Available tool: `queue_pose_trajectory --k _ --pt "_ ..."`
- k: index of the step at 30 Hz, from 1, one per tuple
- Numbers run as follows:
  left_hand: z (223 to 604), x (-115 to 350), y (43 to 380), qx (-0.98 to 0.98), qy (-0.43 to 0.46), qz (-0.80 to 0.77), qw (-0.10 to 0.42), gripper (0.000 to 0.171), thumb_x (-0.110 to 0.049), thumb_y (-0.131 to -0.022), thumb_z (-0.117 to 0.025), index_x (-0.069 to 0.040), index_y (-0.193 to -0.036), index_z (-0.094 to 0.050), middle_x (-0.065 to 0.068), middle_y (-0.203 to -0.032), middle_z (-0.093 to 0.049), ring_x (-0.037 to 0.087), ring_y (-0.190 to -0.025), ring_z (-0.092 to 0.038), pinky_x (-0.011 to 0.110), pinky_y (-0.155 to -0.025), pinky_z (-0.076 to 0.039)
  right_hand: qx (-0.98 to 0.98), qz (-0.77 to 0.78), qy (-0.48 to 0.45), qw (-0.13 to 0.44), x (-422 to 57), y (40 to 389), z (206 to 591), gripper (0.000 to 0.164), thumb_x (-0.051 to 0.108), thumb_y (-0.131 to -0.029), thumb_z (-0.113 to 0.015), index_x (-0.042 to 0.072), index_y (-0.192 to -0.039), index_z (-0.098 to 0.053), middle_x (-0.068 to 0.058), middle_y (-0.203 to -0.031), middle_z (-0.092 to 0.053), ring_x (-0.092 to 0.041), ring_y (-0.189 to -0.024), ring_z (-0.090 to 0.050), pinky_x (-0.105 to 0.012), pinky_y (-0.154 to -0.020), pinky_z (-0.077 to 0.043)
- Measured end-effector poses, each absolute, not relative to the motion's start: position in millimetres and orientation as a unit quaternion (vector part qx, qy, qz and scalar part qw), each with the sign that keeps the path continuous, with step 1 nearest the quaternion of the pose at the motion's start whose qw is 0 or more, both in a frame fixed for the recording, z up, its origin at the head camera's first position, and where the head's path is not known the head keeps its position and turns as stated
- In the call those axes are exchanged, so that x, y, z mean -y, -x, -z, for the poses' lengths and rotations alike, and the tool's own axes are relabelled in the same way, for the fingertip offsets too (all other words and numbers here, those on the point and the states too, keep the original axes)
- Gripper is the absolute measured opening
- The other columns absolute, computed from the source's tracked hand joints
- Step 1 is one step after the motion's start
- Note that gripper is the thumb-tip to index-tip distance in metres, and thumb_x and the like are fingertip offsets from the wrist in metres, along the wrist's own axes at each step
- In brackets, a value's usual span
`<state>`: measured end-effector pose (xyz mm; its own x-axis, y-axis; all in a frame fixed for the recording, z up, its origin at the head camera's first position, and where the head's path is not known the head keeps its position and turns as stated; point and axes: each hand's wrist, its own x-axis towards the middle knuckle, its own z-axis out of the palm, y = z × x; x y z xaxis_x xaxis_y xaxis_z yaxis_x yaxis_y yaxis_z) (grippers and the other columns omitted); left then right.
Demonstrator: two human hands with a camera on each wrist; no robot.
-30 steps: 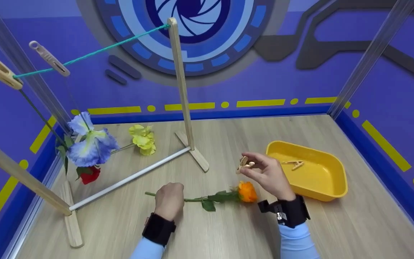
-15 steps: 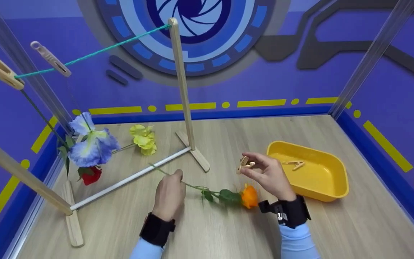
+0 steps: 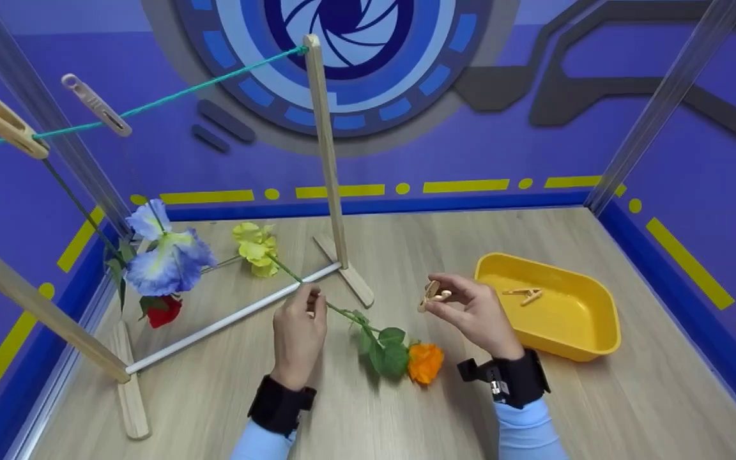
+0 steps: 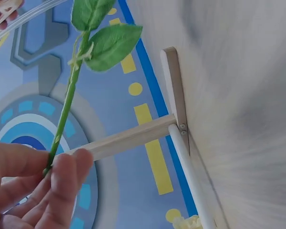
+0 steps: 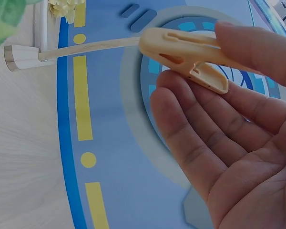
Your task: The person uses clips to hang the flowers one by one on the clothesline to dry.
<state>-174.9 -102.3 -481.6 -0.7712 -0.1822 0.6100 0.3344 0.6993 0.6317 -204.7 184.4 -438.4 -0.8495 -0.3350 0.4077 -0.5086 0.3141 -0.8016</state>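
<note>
An orange artificial rose (image 3: 425, 363) with green leaves tilts down to the right, its green stem (image 4: 66, 107) pinched between the thumb and fingers of my left hand (image 3: 299, 335). The stem's cut end points up and left, past the white bar. My right hand (image 3: 475, 314) pinches a tan plastic clothespin (image 5: 183, 50) between thumb and fingers, to the right of the rose and beside the yellow tray. In the left wrist view only the leaves and stem show, with the blossom out of frame.
Left stands a wooden rack (image 3: 323, 147) with a green line (image 3: 214, 80) and white crossbar (image 3: 214, 328). Clothespins (image 3: 13, 134) on it hang a blue flower (image 3: 170, 259) and a red one (image 3: 163, 312). A yellow flower (image 3: 256, 249) is behind. The yellow tray (image 3: 604, 332) holds a clothespin (image 3: 524, 294).
My left hand has lifted the rose's stem off the table and turned it, so the stem end rises up-left and the blossom swings lower. My right hand with the clothespin stays nearly still.
</note>
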Motion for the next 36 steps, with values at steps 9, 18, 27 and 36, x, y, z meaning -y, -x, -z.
queue_pose_trajectory --k 9,18,27,36 --pt "469 104 175 0.825 0.041 0.427 0.368 0.018 0.007 -0.090 -0.073 -0.001 -0.096 -0.058 0.011 -0.084 -0.068 0.022 -0.072 -0.072 0.036 -0.062 -0.059 0.803 -0.518 -0.286 0.070 -173 202 439 0.038 0.005 -0.088 -0.080 -0.004 -0.124 -0.070 -0.007 -0.099 -0.076 -0.016 -0.090 -0.073 -0.025 -0.081 -0.059" --pt "443 114 173 0.799 0.050 0.495 0.338 0.024 0.001 -0.096 -0.070 0.003 -0.115 -0.055 0.011 -0.091 -0.074 0.021 -0.076 -0.073 0.028 -0.069 -0.058 0.797 -0.508 -0.320 0.072 -164 211 430 0.037 0.004 -0.090 -0.079 -0.004 -0.125 -0.069 -0.008 -0.099 -0.076 -0.017 -0.089 -0.073 -0.027 -0.084 -0.059" --pt "411 126 177 0.818 0.070 0.463 0.334 0.019 0.001 -0.098 -0.067 0.002 -0.113 -0.055 0.014 -0.095 -0.073 0.022 -0.083 -0.074 0.029 -0.075 -0.058 0.813 -0.457 -0.354 0.070 -146 225 392 0.039 0.008 -0.092 -0.077 -0.004 -0.128 -0.067 -0.011 -0.104 -0.075 -0.025 -0.093 -0.074 -0.038 -0.084 -0.061" --pt "375 139 185 0.843 0.094 0.413 0.332 0.016 0.000 -0.099 -0.065 0.002 -0.113 -0.058 0.014 -0.095 -0.071 0.022 -0.084 -0.072 0.032 -0.077 -0.058 0.808 -0.388 -0.431 0.102 -124 241 347 0.041 0.008 -0.092 -0.078 -0.006 -0.129 -0.066 -0.013 -0.104 -0.073 -0.026 -0.091 -0.074 -0.040 -0.083 -0.061"
